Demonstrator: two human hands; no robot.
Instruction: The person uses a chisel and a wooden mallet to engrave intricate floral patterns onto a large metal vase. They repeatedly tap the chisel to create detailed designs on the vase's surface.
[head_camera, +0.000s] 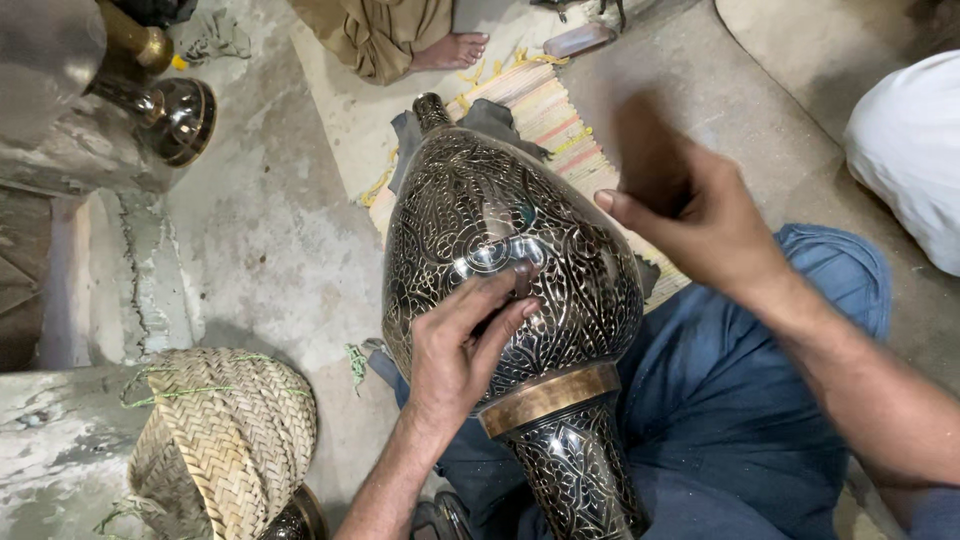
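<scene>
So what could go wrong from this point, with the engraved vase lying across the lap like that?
1. The left hand pins a small tool against the engraved vase while the blurred right hand, gripping something dark, is raised above it; a mistimed blow might hit the left fingers.
2. The tool tip sits on a rounded, glossy surface, so it might skid and scar the pattern.
3. The vase rests on the lap and a cloth, so it could roll.

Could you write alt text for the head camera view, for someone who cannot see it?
A person's left hand presses a small tool against an engraved metal vase lying across their lap, while the blurred right hand is raised beside it. A woven basket sits nearby.
</scene>
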